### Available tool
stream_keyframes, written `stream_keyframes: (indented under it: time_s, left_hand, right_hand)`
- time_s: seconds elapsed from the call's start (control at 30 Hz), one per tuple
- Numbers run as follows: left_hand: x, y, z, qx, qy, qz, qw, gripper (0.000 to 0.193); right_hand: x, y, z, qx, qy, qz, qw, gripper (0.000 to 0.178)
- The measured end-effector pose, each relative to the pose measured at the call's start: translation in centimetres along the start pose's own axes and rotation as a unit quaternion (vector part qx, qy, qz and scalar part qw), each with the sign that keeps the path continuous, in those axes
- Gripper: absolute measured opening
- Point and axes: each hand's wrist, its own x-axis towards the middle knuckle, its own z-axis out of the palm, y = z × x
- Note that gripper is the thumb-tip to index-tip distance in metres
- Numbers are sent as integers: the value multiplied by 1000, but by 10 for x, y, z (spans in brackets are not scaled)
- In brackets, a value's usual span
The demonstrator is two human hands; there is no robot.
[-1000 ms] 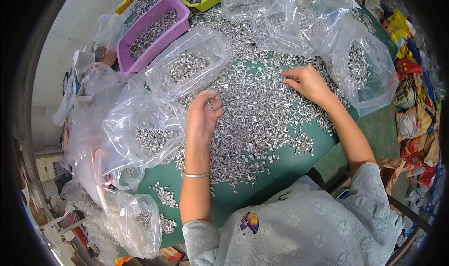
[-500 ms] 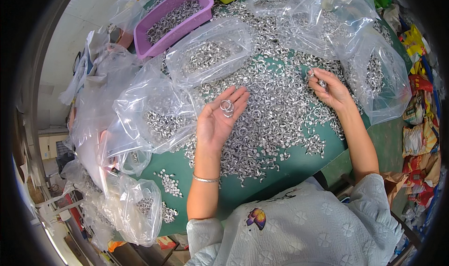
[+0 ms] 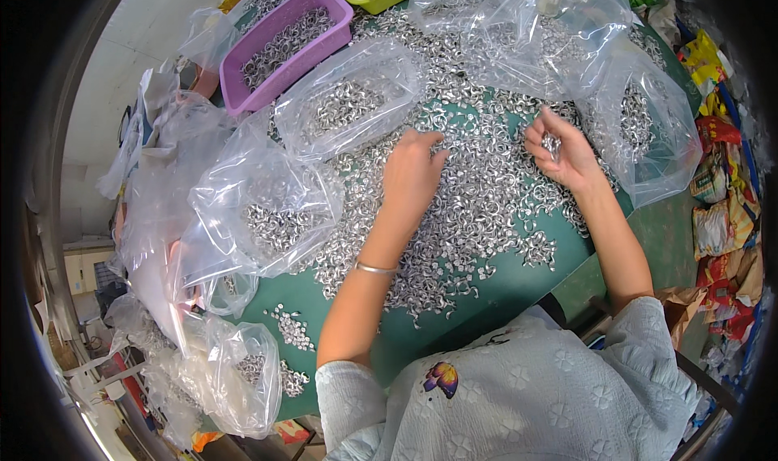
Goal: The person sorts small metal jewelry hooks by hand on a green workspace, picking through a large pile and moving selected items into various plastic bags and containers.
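Observation:
A broad pile of small silver metal rings [image 3: 478, 194] is spread over the green tabletop [image 3: 519, 287]. My left hand [image 3: 409, 173], with a bangle on its wrist, is turned back-up over the middle of the pile. Its fingers are bent in, and what they hold is hidden beneath them. At the pile's right side, my right hand [image 3: 571, 153] has its fingers curled around a few silver rings [image 3: 551, 144], with the thumb raised. One clear plastic bag of rings [image 3: 348, 104] lies beyond my left hand, another bag [image 3: 279, 218] to its left.
A purple basket [image 3: 344, 36] and a yellow-green basket [image 3: 377, 3] stand at the far side. More clear bags [image 3: 656, 161] with rings lie at the right and far right. A small separate heap of metal pieces [image 3: 292, 327] sits near the left front edge. Colourful packages [image 3: 713, 226] line the right.
My left hand has turned from palm-up, with rings showing in it, to palm-down, and moved right and slightly away. My right hand's thumb has lifted; the ring at its fingertips no longer shows.

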Motion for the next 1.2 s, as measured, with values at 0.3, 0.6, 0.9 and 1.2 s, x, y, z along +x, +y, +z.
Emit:
stream_keyframes:
  time_s: [0.3,0.6,0.9,1.2]
  left_hand:
    - [4,-13,-12,-167,-85,-56,981,11]
    - [-57,-16,-42,-784,-31,-321,531,23]
    - [-67,-6,-49,-625,21,-396,672,21]
    - [-45,-5,-29,-37,12,-174,984,17]
  right_hand:
    - [-14,-2,5,-325,63,13,943,26]
    - [12,29,54,-705,46,-129,696,16]
    - [64,72,57,-806,9,-246,539,17]
    - [33,30,43,-173,74,47,981,17]
